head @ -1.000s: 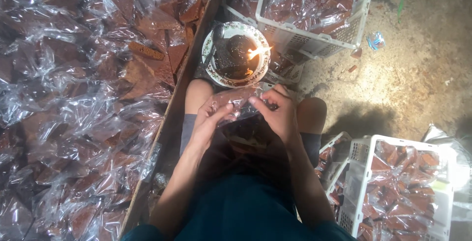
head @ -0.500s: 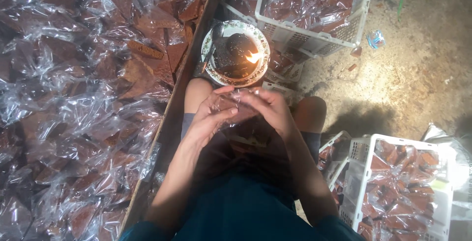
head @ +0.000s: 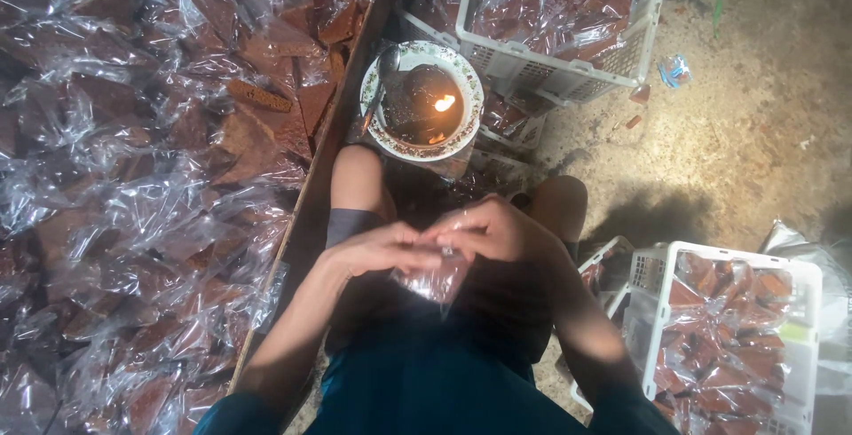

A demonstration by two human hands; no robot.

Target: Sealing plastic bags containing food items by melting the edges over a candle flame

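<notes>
Clear plastic packet (head: 437, 280) pinched by both hands' fingers (head: 417, 244), candle bowl (head: 422, 100) ahead, baskets (head: 568, 67) beside

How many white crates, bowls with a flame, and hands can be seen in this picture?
White crates: 2, one at the top and one at the lower right
Bowl with a flame: 1
Hands: 2, left hand, right hand
Total: 5

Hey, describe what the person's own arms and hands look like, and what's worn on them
Both forearms are bare, with no sleeves showing on them, and the left hand and right hand wear no gloves. No watch or bracelet shows; rings are too small to tell. Lower down, the person wears a dark teal garment.
</notes>
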